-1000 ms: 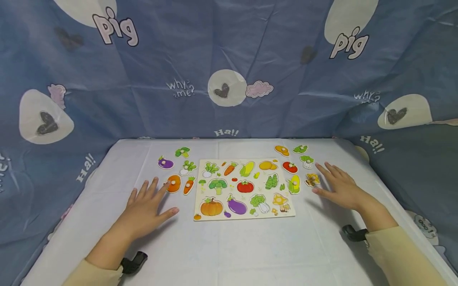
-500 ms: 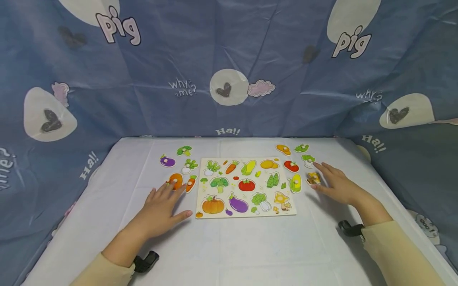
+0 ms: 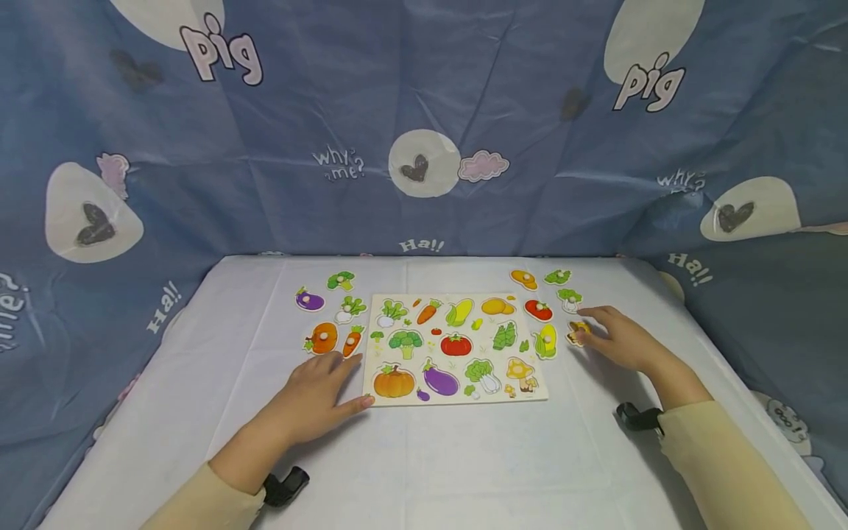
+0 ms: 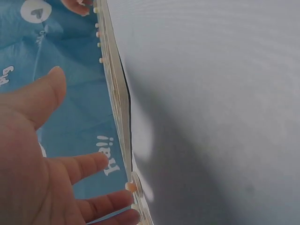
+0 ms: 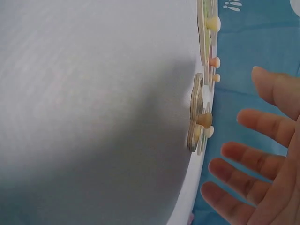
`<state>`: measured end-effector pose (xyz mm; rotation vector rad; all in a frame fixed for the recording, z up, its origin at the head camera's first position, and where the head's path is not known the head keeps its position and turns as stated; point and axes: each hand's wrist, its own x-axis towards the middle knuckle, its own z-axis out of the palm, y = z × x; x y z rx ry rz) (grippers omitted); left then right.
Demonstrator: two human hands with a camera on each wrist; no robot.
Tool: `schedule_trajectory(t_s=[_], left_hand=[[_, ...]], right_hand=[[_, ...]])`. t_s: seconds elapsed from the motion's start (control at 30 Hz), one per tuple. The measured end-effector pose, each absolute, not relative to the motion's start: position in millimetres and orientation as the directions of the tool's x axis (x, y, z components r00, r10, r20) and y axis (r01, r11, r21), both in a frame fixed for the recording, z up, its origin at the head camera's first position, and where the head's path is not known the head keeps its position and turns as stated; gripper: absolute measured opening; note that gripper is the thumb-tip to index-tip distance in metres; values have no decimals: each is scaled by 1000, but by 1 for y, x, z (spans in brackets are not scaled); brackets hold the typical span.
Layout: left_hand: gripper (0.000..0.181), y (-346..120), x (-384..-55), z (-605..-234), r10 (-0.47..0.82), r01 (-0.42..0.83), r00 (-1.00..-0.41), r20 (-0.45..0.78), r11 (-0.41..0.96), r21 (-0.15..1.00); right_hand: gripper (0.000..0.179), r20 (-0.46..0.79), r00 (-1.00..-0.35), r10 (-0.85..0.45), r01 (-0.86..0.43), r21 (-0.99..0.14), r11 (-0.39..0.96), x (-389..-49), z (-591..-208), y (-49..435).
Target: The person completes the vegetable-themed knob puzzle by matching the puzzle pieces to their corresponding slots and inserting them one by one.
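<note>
A flat puzzle board (image 3: 424,368) printed with vegetables lies mid-table, its pictures showing. My left hand (image 3: 308,397) hovers beside its lower left corner, fingers spread and holding nothing; the knobbed carrot piece (image 3: 352,340) and pumpkin piece (image 3: 323,338) lie just beyond the fingertips. At the right, my right hand (image 3: 626,340) hangs over the mushroom piece (image 3: 575,335), partly hiding it. In the right wrist view its fingers are loosely bent and apart from the knobbed mushroom piece (image 5: 197,112). The corn piece (image 3: 546,341) and bok choy piece (image 3: 569,299) lie nearby.
Left of the board are eggplant (image 3: 309,299), broccoli (image 3: 341,280) and radish (image 3: 350,309) pieces. Tomato (image 3: 538,310), potato (image 3: 524,280) and green vegetable (image 3: 558,277) pieces lie at the upper right. A blue printed cloth (image 3: 424,88) hangs behind the white table.
My left hand has moved right and slightly toward me, from beside the pumpkin piece to the board's corner. My right hand has shifted slightly left over the mushroom piece, its fingers closer together.
</note>
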<state>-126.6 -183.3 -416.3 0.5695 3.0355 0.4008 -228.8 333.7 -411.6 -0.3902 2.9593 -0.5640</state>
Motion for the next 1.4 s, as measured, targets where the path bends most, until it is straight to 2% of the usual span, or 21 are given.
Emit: schedule_trajectory(t_s=[0.6,1.4], left_hand=[[83,-171,-138,-416,324,296,-944,-70,919,262],[75,-164,-140,-416,262,245,-959,-109,958,147]], right_hand=[[48,-105,-967,-233,-169,-425,889,-250,-412,331],[26,-167,-968,-187,-101,-423,900,-258,-419,329]])
